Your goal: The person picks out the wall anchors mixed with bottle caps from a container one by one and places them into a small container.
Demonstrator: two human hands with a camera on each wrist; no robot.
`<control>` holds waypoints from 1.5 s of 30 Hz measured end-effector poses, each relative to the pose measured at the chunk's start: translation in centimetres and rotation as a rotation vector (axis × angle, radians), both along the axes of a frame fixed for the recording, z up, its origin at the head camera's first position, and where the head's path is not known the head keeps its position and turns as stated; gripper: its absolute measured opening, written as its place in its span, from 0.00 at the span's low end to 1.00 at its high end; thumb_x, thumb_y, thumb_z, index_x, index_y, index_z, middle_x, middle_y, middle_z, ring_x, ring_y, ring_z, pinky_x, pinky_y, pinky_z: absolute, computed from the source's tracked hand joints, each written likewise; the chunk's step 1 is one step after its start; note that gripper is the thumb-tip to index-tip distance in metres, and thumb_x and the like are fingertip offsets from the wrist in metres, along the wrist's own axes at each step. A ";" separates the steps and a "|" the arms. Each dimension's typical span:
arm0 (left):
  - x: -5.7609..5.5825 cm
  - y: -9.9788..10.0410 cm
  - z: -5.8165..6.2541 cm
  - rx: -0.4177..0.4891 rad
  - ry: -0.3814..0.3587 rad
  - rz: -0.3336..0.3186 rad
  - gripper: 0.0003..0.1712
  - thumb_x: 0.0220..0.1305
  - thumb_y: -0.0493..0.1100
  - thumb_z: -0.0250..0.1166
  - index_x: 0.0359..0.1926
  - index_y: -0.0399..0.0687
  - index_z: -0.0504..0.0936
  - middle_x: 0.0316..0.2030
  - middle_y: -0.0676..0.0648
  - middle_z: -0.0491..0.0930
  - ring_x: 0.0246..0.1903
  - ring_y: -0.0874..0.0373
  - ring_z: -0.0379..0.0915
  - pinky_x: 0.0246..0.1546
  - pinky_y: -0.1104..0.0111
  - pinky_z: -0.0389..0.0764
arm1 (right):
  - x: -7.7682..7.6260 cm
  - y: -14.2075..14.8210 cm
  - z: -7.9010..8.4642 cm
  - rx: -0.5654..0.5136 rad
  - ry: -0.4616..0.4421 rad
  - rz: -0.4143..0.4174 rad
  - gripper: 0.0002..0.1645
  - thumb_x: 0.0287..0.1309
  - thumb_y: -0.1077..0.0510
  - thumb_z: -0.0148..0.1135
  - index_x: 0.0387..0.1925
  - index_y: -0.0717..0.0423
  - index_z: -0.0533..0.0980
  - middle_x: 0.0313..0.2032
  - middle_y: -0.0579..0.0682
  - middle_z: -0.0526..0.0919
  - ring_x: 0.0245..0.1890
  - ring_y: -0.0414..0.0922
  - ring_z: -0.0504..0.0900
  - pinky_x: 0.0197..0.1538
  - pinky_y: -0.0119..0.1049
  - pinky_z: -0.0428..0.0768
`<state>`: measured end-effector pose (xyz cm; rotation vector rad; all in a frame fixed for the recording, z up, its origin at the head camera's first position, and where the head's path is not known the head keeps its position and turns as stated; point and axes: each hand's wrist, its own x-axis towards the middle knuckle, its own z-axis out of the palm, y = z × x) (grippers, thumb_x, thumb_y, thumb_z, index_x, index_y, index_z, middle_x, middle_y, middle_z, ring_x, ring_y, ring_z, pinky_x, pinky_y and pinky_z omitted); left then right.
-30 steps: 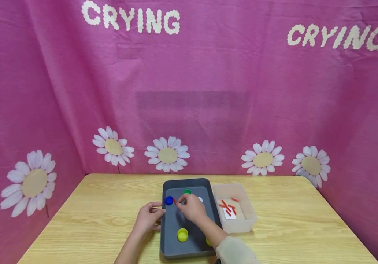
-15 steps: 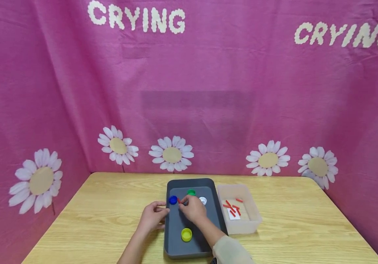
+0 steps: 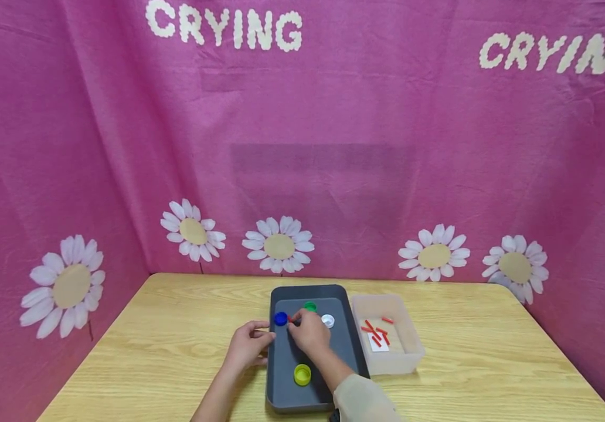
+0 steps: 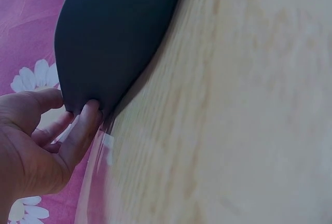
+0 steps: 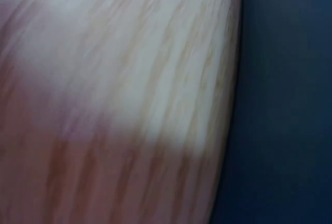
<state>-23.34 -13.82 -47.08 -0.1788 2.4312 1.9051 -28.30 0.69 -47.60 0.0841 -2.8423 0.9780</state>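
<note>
In the head view, my right hand [image 3: 309, 334] reaches over the dark grey tray [image 3: 277, 390] and pinches a small red stick [image 3: 289, 319]. The stick lies just right of a blue bottle cap [image 3: 281, 319]; whether they touch is too small to tell. My left hand [image 3: 245, 347] holds the tray's left wall. Its fingers [image 4: 89, 111] lie against that dark wall in the left wrist view. Also inside the tray are a green cap [image 3: 310, 306], partly behind my right hand, a white cap [image 3: 328, 320] and a yellow cap [image 3: 302, 374]. The right wrist view is blurred and shows no fingers.
Right beside the tray stands a translucent plastic box [image 3: 405, 364] with several red sticks [image 3: 377, 341] and a white paper piece [image 3: 384, 347]. Both containers are on a wooden table [image 3: 176, 328]. A pink flowered cloth [image 3: 323, 117] hangs behind and at the sides.
The head view has shifted, so everything appears farther right. The red stick stays near the blue cap and leans closer to level. Both hands keep nearly the same places on the tray.
</note>
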 end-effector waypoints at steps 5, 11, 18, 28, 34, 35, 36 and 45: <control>0.1 -0.1 0.1 -0.001 -0.004 -0.008 0.23 0.61 0.39 0.62 0.55 0.33 0.72 0.38 0.40 0.80 0.27 0.59 0.78 0.24 0.66 0.83 | -0.1 -0.3 -0.2 0.022 0.004 -0.041 0.07 0.49 0.51 0.68 0.30 0.47 0.80 0.31 0.45 0.84 0.34 0.45 0.81 0.33 0.45 0.76; 0.2 -0.1 0.2 0.021 0.002 -0.017 0.23 0.60 0.38 0.62 0.55 0.32 0.72 0.39 0.38 0.80 0.27 0.58 0.78 0.24 0.64 0.83 | -0.3 -0.6 -0.6 0.048 0.014 -0.053 0.09 0.48 0.49 0.69 0.30 0.46 0.80 0.30 0.44 0.84 0.33 0.44 0.81 0.33 0.44 0.77; 0.2 -0.1 0.2 0.082 0.017 -0.032 0.24 0.59 0.36 0.62 0.54 0.28 0.70 0.38 0.36 0.80 0.26 0.58 0.78 0.22 0.62 0.83 | -0.2 -1.0 -0.6 0.099 0.033 -0.076 0.08 0.49 0.49 0.69 0.28 0.46 0.80 0.29 0.44 0.82 0.31 0.43 0.81 0.30 0.43 0.76; 0.2 -0.1 0.3 0.074 0.009 -0.029 0.25 0.60 0.37 0.62 0.56 0.29 0.69 0.40 0.35 0.80 0.28 0.57 0.78 0.23 0.61 0.84 | -0.3 -0.5 -0.3 0.061 0.050 -0.076 0.05 0.51 0.52 0.66 0.25 0.47 0.79 0.26 0.44 0.80 0.28 0.42 0.79 0.28 0.42 0.75; 0.2 0.0 0.3 0.048 -0.005 -0.010 0.23 0.60 0.38 0.61 0.55 0.31 0.71 0.38 0.38 0.79 0.27 0.58 0.78 0.23 0.64 0.83 | -0.4 0.4 -0.1 0.032 0.035 -0.087 0.04 0.51 0.53 0.65 0.26 0.48 0.79 0.27 0.45 0.81 0.29 0.43 0.79 0.29 0.43 0.76; 0.2 0.0 0.2 0.043 -0.006 -0.008 0.23 0.60 0.38 0.61 0.55 0.31 0.71 0.38 0.39 0.79 0.27 0.58 0.78 0.23 0.64 0.83 | -0.4 0.6 -0.1 0.031 0.032 -0.084 0.04 0.51 0.53 0.65 0.26 0.48 0.79 0.27 0.44 0.81 0.30 0.43 0.79 0.29 0.43 0.76; 0.2 0.0 0.2 0.041 -0.007 -0.008 0.23 0.60 0.38 0.61 0.55 0.31 0.71 0.38 0.39 0.79 0.27 0.58 0.78 0.23 0.64 0.83 | -0.3 0.7 0.0 0.031 0.028 -0.079 0.04 0.51 0.53 0.65 0.26 0.47 0.79 0.27 0.44 0.81 0.30 0.43 0.79 0.29 0.42 0.76; 0.2 -0.1 0.2 0.069 0.005 -0.007 0.23 0.60 0.38 0.62 0.55 0.30 0.71 0.39 0.38 0.80 0.28 0.57 0.78 0.22 0.64 0.83 | 0.8 1.3 1.2 0.003 0.007 -0.014 0.05 0.52 0.52 0.65 0.28 0.47 0.80 0.27 0.44 0.81 0.27 0.41 0.76 0.26 0.37 0.72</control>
